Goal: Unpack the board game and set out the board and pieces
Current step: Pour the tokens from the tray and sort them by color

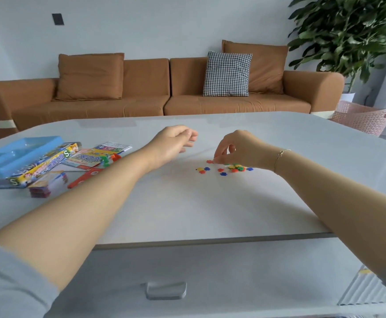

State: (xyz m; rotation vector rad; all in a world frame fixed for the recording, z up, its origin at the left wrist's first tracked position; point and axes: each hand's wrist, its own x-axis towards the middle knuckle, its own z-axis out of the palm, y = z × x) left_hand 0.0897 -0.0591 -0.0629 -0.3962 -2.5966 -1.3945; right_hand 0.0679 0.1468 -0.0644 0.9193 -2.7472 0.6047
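Observation:
Several small red, blue, yellow and green plastic pieces (pixel 233 168) lie scattered on the white table (pixel 187 207) at centre right. My right hand (pixel 235 149) hovers over them, its fingertips pinched on a red piece (pixel 210 161) at the left end of the scatter. My left hand (pixel 176 143) floats above the table to the left, fingers loosely curled, nothing visible in it. At the far left sit the game box (pixel 42 165), its blue plastic tray (pixel 15 154), a folded colourful board or leaflet (pixel 95 156), a red strip (pixel 84 179) and a card stack (pixel 47 184).
The table's near edge runs across the lower view, with a drawer front and metal handle (pixel 166 290) below it. A brown sofa (pixel 159 92) with cushions stands behind the table. At the far right are a pink basket (pixel 364 118) and a large plant (pixel 352 31).

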